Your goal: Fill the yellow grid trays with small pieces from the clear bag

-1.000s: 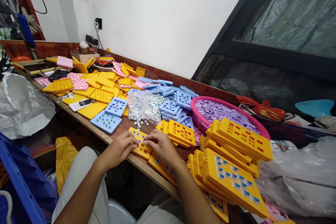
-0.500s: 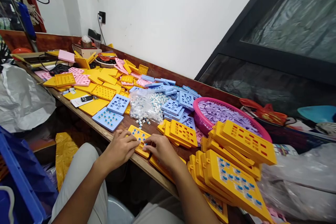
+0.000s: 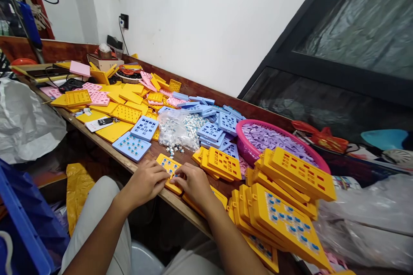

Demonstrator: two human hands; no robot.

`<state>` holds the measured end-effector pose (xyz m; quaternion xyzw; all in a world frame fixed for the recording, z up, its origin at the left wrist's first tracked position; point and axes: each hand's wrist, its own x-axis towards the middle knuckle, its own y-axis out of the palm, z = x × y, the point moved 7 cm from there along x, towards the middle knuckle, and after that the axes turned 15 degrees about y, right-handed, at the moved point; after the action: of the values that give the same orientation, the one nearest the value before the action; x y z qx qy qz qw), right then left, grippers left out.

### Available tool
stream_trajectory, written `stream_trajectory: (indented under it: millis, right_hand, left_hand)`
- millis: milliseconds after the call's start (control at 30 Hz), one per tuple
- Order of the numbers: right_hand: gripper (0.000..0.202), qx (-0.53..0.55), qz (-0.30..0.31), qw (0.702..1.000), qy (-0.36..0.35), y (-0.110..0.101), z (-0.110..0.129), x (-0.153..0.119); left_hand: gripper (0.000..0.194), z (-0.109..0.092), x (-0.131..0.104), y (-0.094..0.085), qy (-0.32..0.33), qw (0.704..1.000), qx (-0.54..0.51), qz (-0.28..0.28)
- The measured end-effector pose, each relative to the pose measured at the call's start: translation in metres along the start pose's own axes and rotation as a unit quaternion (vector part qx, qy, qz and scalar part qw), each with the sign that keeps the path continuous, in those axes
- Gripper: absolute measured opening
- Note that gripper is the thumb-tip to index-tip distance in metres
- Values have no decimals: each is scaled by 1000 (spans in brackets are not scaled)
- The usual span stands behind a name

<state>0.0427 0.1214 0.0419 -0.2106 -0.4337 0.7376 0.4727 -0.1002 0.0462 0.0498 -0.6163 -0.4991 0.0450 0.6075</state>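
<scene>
A small yellow panel [image 3: 168,162] with rows of blue-and-white switches lies at the table's front edge, between my hands. My left hand [image 3: 146,183] is closed at its left side, with bent fingers lying over the panel and the thumb hidden. From the right, my right hand [image 3: 194,184] pinches over the panel's lower middle; whatever sits between its fingertips is too small to make out. The fingertips of both hands nearly meet. Just behind the panel, a few loose switches [image 3: 174,149] spill from a clear plastic bag [image 3: 172,126] of similar pieces.
Blue panels [image 3: 131,146] lie left of the bag, yellow panels [image 3: 224,163] right. Stacked yellow panels [image 3: 287,219] flank my right forearm. Behind them stands a pink basket [image 3: 241,137] of purple pieces. Car keys [image 3: 105,121] rest on the left. A blue crate [image 3: 29,223] stands below the table.
The view has shifted slightly. My right hand's fingers have moved a little closer to my left fingertips over the panel. The panel stays in place.
</scene>
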Motion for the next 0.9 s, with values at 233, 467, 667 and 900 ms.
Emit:
stream_trajectory:
  millis: [233,467,667,900]
  right_hand:
    - [13,-12,41,999,-23,-6,6,-6]
    - [9,-25,19,999,-11,-7,11,-8]
    - [11,-17,34,999,-21,-9,12,-8]
    - [13,-50,5,999,-5,0,16,-7]
  left_hand:
    - [17,7,-10,-8,-17,999,-35,-7]
    - [23,5,-7,-1,-2,997,-54,-55]
    - [22,0,2,13,16,999,10,-27]
    - [15,13,-6,1,-38,999,-18,-30]
